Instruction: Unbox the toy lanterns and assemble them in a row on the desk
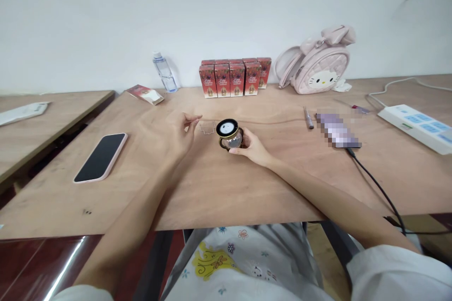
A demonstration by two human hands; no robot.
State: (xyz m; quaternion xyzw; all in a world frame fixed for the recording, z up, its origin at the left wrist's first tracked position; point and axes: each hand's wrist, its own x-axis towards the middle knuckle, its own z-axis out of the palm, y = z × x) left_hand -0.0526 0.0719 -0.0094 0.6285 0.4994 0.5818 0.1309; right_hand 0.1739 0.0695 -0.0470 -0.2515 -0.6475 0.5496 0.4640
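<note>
My right hand (254,148) is closed around a small lantern-like ornament (233,140) near the middle of the wooden table. The ornament has a clear round globe, gold-coloured trim and a black disc with a white round centre facing up. To its left, my left hand (181,135) hovers over the table with thumb and fingertips drawn together; what they pinch, if anything, is too small to make out. Between that hand and the ornament shows a thin pale jagged outline (207,128), whose nature I cannot tell.
Several red Christmas boxes (229,80) stand by the wall, beside a clear bottle (164,73) and a pink bag (319,68). One red box (145,94) lies flat. A phone (101,157) lies left; right are a tube (308,117), a cabled device (337,129) and a power strip (418,127).
</note>
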